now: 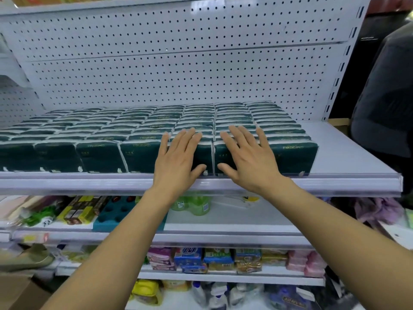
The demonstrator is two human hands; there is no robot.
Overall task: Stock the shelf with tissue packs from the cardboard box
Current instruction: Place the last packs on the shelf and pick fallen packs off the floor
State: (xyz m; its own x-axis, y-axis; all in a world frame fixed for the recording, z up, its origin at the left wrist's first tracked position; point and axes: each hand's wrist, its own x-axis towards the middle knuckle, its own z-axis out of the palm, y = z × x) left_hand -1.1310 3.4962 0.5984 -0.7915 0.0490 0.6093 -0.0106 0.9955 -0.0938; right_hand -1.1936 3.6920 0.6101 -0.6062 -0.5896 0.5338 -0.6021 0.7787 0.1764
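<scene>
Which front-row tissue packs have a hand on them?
The fifth tissue pack from the left, under the left hand, and the sixth tissue pack, under the right hand; the others are untouched.

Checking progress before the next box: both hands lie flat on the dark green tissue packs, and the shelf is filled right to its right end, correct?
Not quite. The head view shows bare shelf right of the tissue packs. Left hand and right hand do lie flat.

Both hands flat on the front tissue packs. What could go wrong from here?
1. Left hand and right hand press the front row of tissue packs at the shelf lip; a pull back may tip some off.
2. Pushing could skew the rows behind.
</scene>
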